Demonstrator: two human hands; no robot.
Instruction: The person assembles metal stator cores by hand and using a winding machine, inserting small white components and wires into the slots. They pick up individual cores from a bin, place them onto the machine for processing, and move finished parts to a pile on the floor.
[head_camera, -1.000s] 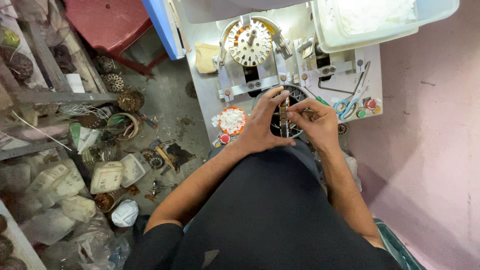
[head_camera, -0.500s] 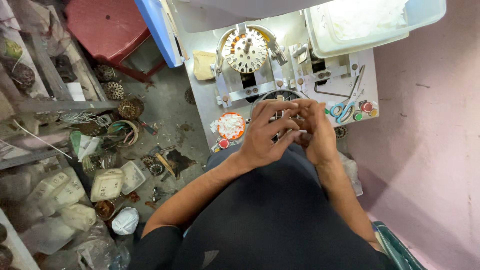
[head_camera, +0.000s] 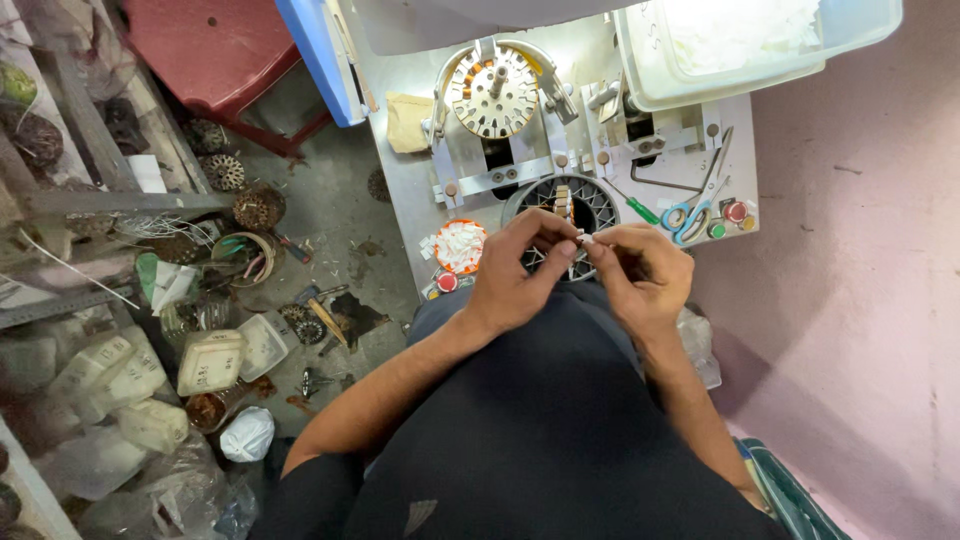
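Pinching together, the left hand (head_camera: 515, 270) and the right hand (head_camera: 640, 275) are closed on a small white piece (head_camera: 585, 239). It is held just above the round black stator (head_camera: 560, 205) on the grey workbench (head_camera: 400, 180), near the scissors (head_camera: 695, 205).

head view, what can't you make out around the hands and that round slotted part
- Small white piece between the fingertips, head view: too small to identify.
- Round slotted part: its near half is hidden by the left hand and right hand.
- Clear plastic tub: cut off by the top edge; its white contents are washed out.
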